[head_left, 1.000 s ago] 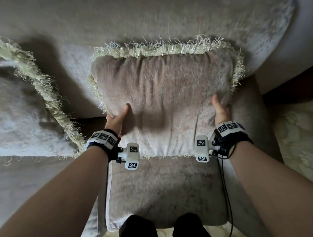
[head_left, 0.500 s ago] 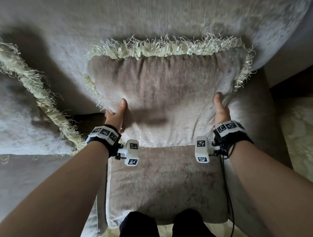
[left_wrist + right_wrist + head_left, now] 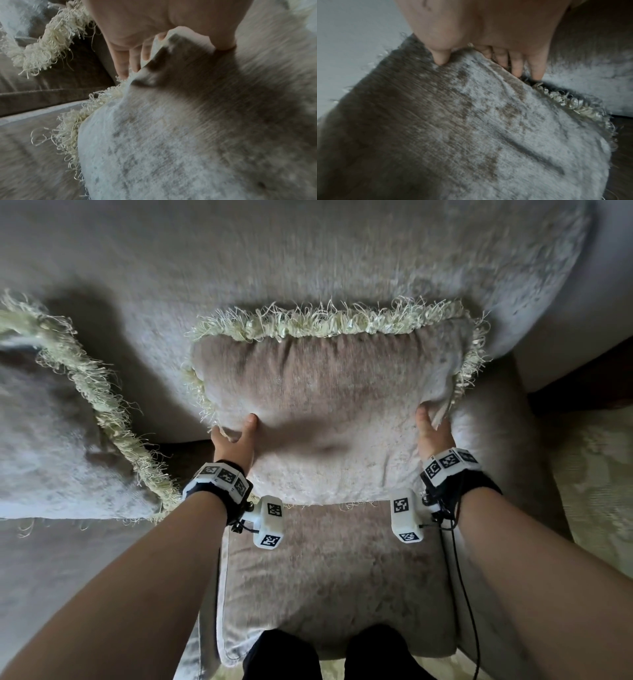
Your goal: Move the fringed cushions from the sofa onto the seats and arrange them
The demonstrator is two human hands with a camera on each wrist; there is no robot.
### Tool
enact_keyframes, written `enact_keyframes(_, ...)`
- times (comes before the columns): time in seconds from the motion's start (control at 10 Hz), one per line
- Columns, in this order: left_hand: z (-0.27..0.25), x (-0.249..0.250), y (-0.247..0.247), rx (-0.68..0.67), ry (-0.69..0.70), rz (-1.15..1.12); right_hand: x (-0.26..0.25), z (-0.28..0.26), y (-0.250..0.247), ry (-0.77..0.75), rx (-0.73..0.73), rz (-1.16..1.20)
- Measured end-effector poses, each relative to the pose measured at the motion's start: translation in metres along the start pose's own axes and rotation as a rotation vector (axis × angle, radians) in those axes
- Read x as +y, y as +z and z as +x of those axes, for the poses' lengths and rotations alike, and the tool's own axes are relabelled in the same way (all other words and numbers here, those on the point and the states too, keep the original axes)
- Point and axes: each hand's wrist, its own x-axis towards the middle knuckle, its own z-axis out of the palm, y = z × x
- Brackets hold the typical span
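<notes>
— What's furthest left?

— A second fringed cushion (image 3: 51, 419) lying on the sofa (image 3: 308, 261), its pale fringe running diagonally toward the left wrist.

— And the left hand?

— The left hand (image 3: 233, 440) grips the left edge of the fringed cushion (image 3: 325, 412): thumb pressed into the front face, fingers (image 3: 123, 63) wrapped behind the edge just by the fringe. Clamped on the fabric, as the left wrist view shows.

— Where does that cushion sit?

— Upright, leaning against the sofa's backrest, its lower edge touching the seat cushion (image 3: 335, 577) at the sofa's right end. Fringe runs along its top and both sides.

— The right hand?

— The right hand (image 3: 433, 433) mirrors the left: thumb on the front, fingers (image 3: 517, 65) curled behind the right edge, pinching the cloth so it puckers.

— Anything beyond?

— A pale patterned carpet (image 3: 596, 474) to the right of the sofa, and the person's dark-clad legs (image 3: 335, 655) at the seat's front edge.
</notes>
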Motion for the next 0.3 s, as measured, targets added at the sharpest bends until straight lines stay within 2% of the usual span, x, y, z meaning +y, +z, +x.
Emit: enact_keyframes(0.3,-0.059,0.034,-0.041,0.004,0.216,0.221,-0.032,-0.054,-0.036,-0.186,-0.067,-0.090)
